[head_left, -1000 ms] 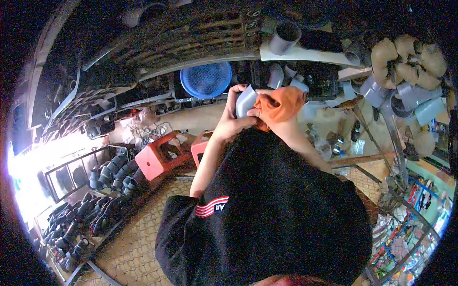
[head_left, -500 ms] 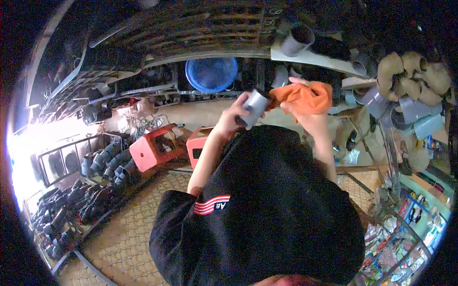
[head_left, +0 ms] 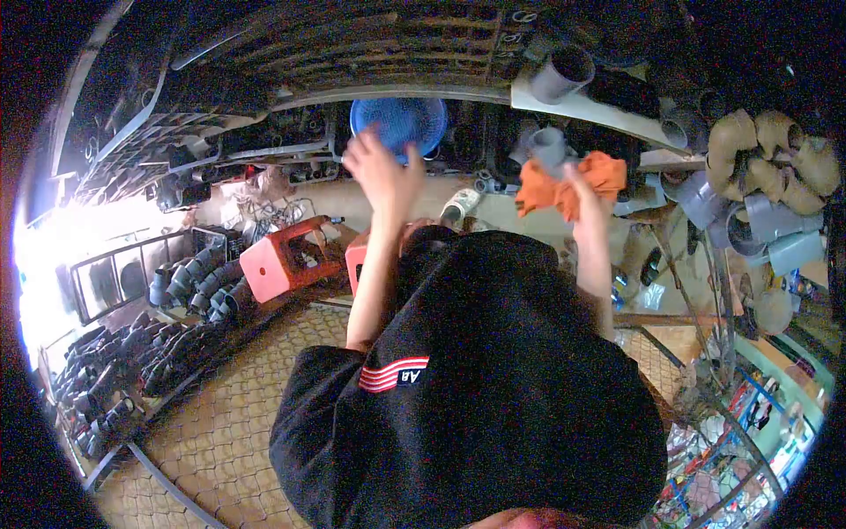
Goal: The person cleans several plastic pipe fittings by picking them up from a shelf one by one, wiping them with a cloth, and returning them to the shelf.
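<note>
My left hand point(head_left: 385, 176) is raised at the near rim of a blue mesh basket point(head_left: 401, 128), fingers spread and slightly blurred, with nothing visible in it. My right hand point(head_left: 589, 198) grips a crumpled orange cloth point(head_left: 551, 189), thumb lying along its top. A grey plastic pipe fitting point(head_left: 548, 148) shows right at the upper edge of the cloth, its lower part hidden by the fabric. Between the two hands, lower down, a whitish cylindrical container point(head_left: 460, 204) lies tilted on the work surface.
Brown elbow fittings point(head_left: 775, 154) and grey pipe fittings point(head_left: 758, 220) are piled at the right. Another grey fitting point(head_left: 562, 75) stands on a ledge above. A red plastic stool point(head_left: 286, 260) is at the left, beyond it heaps of dark fittings point(head_left: 141, 361).
My left hand has let go of the grey fitting and moved up and left to the basket. The fitting now shows by the cloth in my right hand, which has shifted slightly.
</note>
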Demonstrator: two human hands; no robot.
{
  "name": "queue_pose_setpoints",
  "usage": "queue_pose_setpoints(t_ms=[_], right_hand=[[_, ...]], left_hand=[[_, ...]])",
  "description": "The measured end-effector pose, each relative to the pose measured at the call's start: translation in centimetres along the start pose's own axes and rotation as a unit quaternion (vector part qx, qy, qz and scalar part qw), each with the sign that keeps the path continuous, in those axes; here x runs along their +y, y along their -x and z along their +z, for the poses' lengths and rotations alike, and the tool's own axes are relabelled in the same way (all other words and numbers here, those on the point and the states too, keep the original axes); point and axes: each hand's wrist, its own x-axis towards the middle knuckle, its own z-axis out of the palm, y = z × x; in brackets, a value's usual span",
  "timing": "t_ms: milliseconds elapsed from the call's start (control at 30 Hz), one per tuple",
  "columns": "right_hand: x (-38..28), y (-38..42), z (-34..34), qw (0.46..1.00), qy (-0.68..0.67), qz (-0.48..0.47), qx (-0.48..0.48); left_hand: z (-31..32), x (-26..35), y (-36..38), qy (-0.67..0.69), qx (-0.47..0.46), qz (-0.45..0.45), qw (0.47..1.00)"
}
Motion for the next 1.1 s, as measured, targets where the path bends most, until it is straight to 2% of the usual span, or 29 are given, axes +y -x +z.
queue_pose_setpoints(t_ms=[33,133,233,267,367,433,500,600,700,733,767,800,833,900,967,1000,1033,1100], right_hand=[[0.2,-1.1,-0.5,0.997,-0.052,0.016,0.059],[3.9,-5.1,-3.9,0.992,-0.084,0.029,0.094],[3.3,-4.3,-3.0,0.986,-0.112,0.065,0.107],[3.5,-4.1,-2.5,0.986,-0.108,0.038,0.124],[3.1,-3.3,-1.7,0.989,-0.094,0.039,0.109],[4.1,-3.9,-2.3,0.991,-0.102,0.016,0.083],[3.4,-3.1,-1.8,0.992,-0.099,0.015,0.079],[3.9,-3.6,-2.3,0.993,-0.089,0.028,0.073],[4.3,-3.9,-2.6,0.994,-0.091,0.019,0.059],[4.4,-3.9,-2.7,0.994,-0.090,0.020,0.060],[4.3,-3.8,-2.6,0.994,-0.088,0.021,0.062],[4.2,-3.6,-2.5,0.994,-0.086,0.022,0.063],[4.0,-3.4,-2.4,0.994,-0.085,0.028,0.068],[3.6,-3.1,-2.0,0.993,-0.082,0.041,0.078],[4.0,-3.2,-2.1,0.994,-0.079,0.032,0.073],[4.0,-3.1,-2.0,0.994,-0.078,0.028,0.070],[4.0,-3.2,-1.9,0.994,-0.077,0.029,0.071],[3.8,-2.7,-1.4,0.994,-0.073,0.033,0.075]], left_hand=[[-0.4,-1.0,-1.0,-0.108,0.086,0.000,0.990],[0.8,-5.2,-2.1,-0.139,0.065,-0.038,0.987],[1.2,-7.9,-2.5,-0.154,-0.077,-0.072,0.982],[0.6,-7.9,-2.5,-0.080,-0.076,-0.092,0.990],[-0.1,-9.0,-2.8,0.049,0.050,-0.208,0.976],[-0.6,-11.7,-3.4,0.030,0.115,-0.266,0.957],[-1.9,-14.6,-4.5,-0.021,0.131,-0.297,0.946],[-1.0,-21.5,-6.3,0.063,0.132,-0.373,0.916],[-2.1,-20.8,-8.5,0.336,0.086,-0.431,0.833],[-1.2,-22.7,-8.7,0.390,0.062,-0.419,0.818],[-1.4,-21.0,-8.7,0.238,0.084,-0.375,0.892],[-1.9,-17.3,-8.3,0.079,0.104,-0.319,0.939],[-1.7,-14.4,-7.7,-0.083,0.122,-0.255,0.956],[0.3,-11.9,-6.9,-0.211,0.126,-0.110,0.963],[2.3,-9.2,-6.3,-0.124,0.065,-0.008,0.990],[3.8,-8.4,-5.9,-0.162,0.031,0.030,0.986],[5.2,-7.6,-5.8,-0.212,-0.068,0.002,0.975],[7.8,-7.2,-5.8,-0.230,-0.060,-0.039,0.970]])
